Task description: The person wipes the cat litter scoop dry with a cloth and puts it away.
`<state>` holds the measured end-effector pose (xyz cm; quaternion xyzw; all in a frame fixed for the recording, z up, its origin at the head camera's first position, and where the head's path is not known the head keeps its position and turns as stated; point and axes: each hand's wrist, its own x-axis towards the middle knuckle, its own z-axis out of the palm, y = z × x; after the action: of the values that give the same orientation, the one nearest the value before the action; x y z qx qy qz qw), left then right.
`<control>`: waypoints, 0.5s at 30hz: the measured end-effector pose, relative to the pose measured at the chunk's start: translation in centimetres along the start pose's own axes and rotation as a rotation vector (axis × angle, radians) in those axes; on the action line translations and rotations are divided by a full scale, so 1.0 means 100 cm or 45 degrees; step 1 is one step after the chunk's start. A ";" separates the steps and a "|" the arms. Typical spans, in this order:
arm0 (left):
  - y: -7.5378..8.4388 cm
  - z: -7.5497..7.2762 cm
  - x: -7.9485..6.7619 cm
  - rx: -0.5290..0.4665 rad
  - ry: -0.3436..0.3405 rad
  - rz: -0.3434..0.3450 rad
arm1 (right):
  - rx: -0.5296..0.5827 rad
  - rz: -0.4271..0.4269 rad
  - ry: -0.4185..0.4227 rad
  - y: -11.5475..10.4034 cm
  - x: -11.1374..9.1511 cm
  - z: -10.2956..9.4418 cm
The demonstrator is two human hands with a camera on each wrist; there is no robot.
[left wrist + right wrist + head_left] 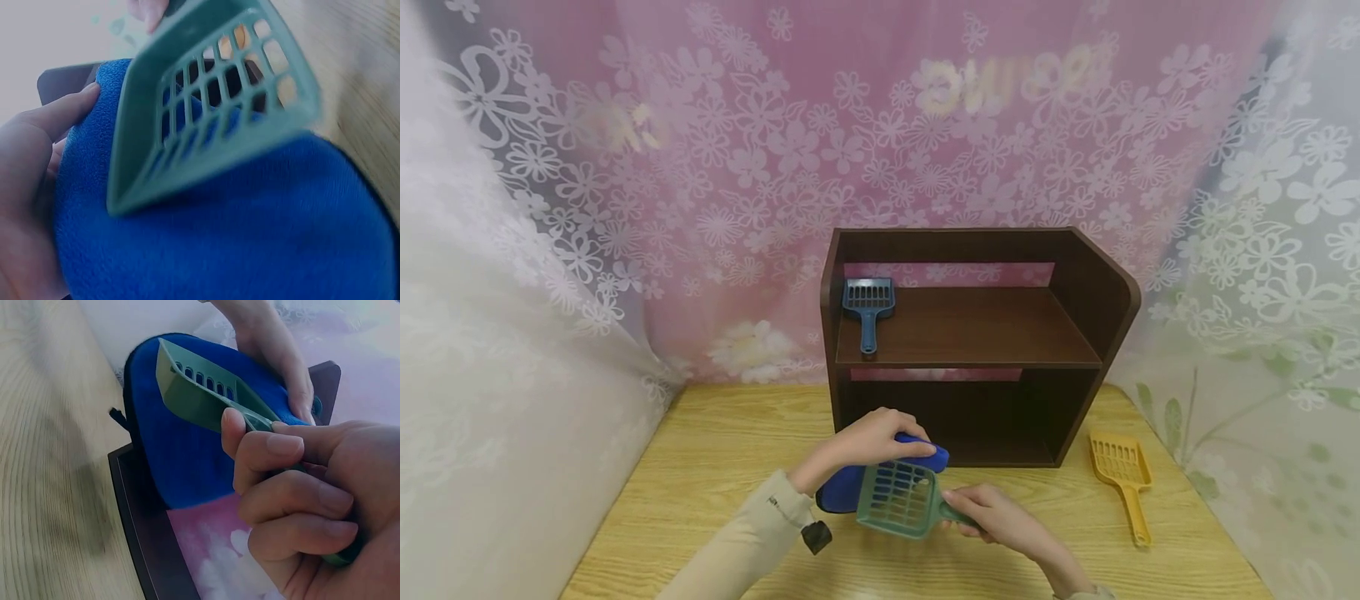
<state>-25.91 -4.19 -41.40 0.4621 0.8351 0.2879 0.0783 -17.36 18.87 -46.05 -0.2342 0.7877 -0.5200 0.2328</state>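
Observation:
My right hand point(1000, 517) grips the handle of a green slotted litter scoop point(901, 500), its fingers curled round it in the right wrist view. A blue cloth point(250, 231) with a dark edge hangs from my left hand point(874, 437), thumb on one side and fingers behind. The scoop's basket overlaps the cloth in all three views, its slots showing blue behind them. In the left wrist view the basket's near corner is right at the cloth's surface. Both hands are over the table in front of the shelf.
A dark brown two-tier shelf point(985, 327) stands at the table's back. On its upper tier, at the left, lies a blue litter scoop point(868, 312). A yellow litter scoop point(1123, 475) lies on the wooden table point(722, 450) to the right. Flowered curtains point(737, 192) enclose the table.

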 end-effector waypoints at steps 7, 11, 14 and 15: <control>-0.016 -0.007 -0.011 -0.074 0.065 -0.089 | -0.002 0.056 0.070 0.006 -0.008 -0.008; -0.020 -0.009 -0.016 -0.104 0.084 -0.122 | -0.007 0.071 0.075 0.010 -0.013 -0.012; -0.022 -0.009 -0.020 -0.142 0.097 -0.141 | 0.012 0.064 0.060 0.014 -0.017 -0.016; -0.023 -0.009 -0.021 -0.157 0.102 -0.149 | 0.019 0.061 0.056 0.015 -0.018 -0.017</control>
<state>-26.77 -7.23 -42.18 0.3948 0.8439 0.3520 0.0900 -17.16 21.66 -46.62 -0.2022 0.7942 -0.5251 0.2294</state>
